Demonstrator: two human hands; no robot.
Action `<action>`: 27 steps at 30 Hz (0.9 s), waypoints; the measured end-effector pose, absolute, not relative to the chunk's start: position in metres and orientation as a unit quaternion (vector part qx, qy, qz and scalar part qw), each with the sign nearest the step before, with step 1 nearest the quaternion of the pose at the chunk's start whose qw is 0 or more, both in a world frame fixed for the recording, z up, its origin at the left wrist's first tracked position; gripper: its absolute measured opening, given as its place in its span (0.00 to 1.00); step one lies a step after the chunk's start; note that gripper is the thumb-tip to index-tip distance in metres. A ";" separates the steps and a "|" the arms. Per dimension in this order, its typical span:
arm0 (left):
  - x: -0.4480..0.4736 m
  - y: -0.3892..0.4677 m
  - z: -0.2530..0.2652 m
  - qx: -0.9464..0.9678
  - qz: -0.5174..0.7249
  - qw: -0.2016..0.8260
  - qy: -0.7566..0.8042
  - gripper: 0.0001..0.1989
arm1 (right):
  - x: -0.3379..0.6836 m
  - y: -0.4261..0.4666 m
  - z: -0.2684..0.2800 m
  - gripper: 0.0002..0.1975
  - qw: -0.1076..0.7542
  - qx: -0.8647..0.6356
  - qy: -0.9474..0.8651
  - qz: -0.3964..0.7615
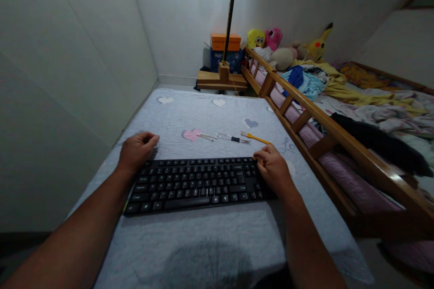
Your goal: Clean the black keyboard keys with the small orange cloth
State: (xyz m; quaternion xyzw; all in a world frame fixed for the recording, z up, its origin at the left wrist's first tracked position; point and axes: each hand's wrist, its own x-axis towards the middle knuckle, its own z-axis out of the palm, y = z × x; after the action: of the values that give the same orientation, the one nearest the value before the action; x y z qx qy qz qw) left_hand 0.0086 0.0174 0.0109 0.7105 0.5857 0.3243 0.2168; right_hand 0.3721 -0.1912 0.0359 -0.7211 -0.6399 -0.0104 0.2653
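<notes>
Black plastic spans the gap between the two hands: the keyboard (196, 185) lies flat on the pale patterned cloth (149, 244), facing the person, perhaps so both ends are easily reached. The left hand (137, 150) is curled at its far left corner; the right hand (271, 166) has its fingers bunched at the far right, hiding that end (whether either pinches anything, I cannot tell). Just beyond the right hand lies a yellow-handled brush (257, 137); between the hands, a wire tool (235, 139) and thin sticks (206, 137), probably kept clear of the keys yet handy. Right of the grip, the wooden bed rail (307, 106) could crowd an elbow.
</notes>
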 end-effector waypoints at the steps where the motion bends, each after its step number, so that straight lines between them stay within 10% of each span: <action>1: 0.009 0.017 0.011 0.710 0.324 0.217 0.586 0.17 | 0.367 -0.190 0.037 0.13 0.267 -0.713 -0.648 -0.014; 27: 0.009 0.017 0.010 0.710 0.319 0.222 0.587 0.17 | 0.344 -0.185 0.038 0.13 0.234 -0.704 -0.670 -0.004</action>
State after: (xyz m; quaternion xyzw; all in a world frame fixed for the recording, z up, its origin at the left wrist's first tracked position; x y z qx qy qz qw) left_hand 0.0086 0.0174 0.0101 0.7098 0.5873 0.3193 0.2222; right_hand 0.3445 -0.1853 0.0375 -0.7041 -0.6703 -0.0038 0.2344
